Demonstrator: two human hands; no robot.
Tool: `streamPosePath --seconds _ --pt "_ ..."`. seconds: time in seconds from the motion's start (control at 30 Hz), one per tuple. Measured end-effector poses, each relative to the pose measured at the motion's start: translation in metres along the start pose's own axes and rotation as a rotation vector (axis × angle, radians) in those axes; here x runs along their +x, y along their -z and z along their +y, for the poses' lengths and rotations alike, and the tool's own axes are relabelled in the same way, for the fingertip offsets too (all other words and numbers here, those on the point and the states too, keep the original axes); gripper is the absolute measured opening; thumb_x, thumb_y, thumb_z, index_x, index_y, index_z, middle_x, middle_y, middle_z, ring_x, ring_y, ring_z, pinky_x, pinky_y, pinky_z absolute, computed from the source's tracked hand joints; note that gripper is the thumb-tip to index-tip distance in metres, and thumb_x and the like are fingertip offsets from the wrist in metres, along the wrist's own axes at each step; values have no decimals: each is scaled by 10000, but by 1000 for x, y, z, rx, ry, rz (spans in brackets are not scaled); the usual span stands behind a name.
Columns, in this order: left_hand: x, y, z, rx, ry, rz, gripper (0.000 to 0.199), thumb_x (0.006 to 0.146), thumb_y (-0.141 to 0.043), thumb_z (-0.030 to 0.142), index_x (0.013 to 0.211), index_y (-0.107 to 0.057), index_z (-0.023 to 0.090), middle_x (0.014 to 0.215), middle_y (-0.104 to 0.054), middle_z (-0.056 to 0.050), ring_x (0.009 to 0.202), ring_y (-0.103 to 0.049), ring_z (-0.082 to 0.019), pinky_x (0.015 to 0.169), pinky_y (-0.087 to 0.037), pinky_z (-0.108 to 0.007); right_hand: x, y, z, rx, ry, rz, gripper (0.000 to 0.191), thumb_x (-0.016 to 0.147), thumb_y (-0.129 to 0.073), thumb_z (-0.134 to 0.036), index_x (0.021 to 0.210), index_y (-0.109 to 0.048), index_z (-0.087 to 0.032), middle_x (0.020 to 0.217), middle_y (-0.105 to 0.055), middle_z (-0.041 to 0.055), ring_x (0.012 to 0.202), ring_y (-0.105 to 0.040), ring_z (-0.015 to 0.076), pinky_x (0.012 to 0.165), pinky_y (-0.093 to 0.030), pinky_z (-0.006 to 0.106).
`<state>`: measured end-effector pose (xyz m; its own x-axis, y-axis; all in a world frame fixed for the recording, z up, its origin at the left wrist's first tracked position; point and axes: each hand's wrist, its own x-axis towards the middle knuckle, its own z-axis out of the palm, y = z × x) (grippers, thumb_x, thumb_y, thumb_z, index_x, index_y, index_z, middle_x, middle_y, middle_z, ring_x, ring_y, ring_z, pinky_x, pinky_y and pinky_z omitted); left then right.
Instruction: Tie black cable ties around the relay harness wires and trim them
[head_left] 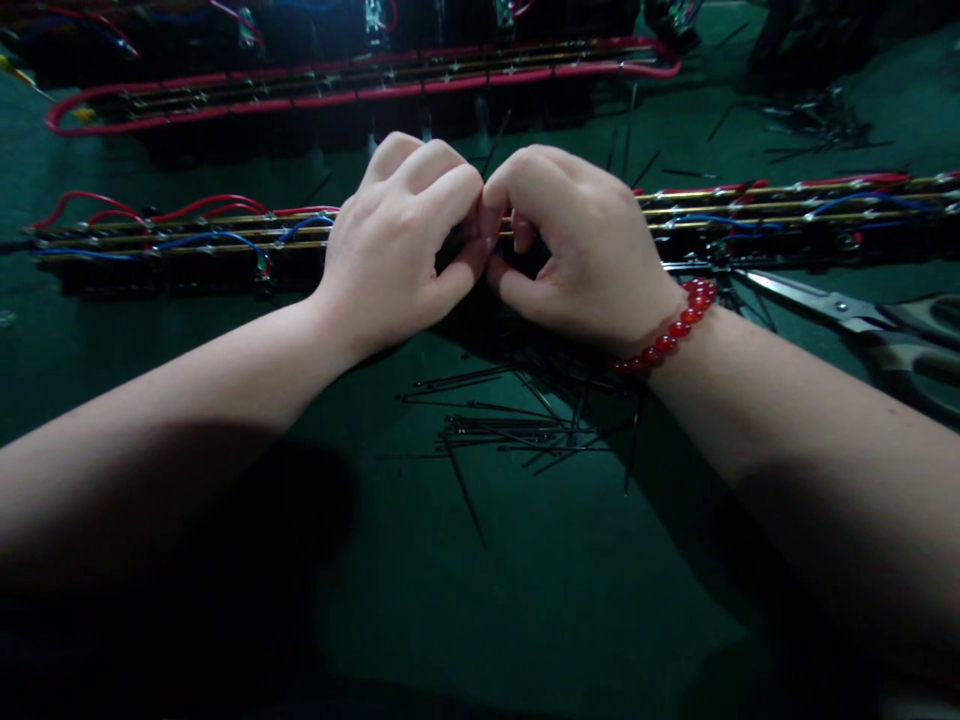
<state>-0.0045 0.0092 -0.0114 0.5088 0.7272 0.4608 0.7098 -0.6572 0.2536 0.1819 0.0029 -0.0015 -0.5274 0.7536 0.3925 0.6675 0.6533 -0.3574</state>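
Note:
Across the table runs a long black assembly (202, 238) with brass-coloured rods and red and blue wires along it. Over its middle, my left hand (401, 235) is closed, thumb and forefinger pinched together. My right hand (577, 235), with a red bead bracelet (667, 340) at the wrist, pinches just beside it; the fingertips of both hands nearly meet. Whatever lies between the fingers is too small or too hidden to make out. Thin black cable ties (517, 432) are scattered on the table just below the hands.
A pair of scissors (844, 308) lies right of my right wrist, blades pointing left. Behind is another black assembly ringed by a thick red cable (360, 96). More thin black strips (821, 122) are heaped at the back right of the green table (420, 610).

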Motion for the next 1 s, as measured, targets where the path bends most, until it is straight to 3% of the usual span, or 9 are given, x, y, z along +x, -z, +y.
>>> streamPosePath --seconds 0.23,0.57,1.0 --pt "-1 3 1 -8 -16 3 76 870 -553 271 894 -623 253 1025 -638 -78 1054 -542 -305 826 -478 -468 0 -1 0 -10 3 6 235 737 -575 -119 854 -439 -270 893 -613 19 773 -578 218 682 -463 379" --pt "-1 3 2 -58 14 -18 106 872 -543 260 919 -638 262 1055 -636 -84 1095 -540 -316 857 -502 -486 -1 -1 2 -2 1 -13 195 785 -577 -157 874 -444 -269 944 -636 29 876 -591 217 776 -488 379" --pt "-1 2 -1 -47 -9 -5 152 865 -544 249 961 -656 285 1032 -651 -84 1073 -544 -314 845 -516 -482 0 -2 3 1 8 -16 181 766 -566 -163 891 -483 -263 921 -629 38 880 -592 244 789 -489 407"
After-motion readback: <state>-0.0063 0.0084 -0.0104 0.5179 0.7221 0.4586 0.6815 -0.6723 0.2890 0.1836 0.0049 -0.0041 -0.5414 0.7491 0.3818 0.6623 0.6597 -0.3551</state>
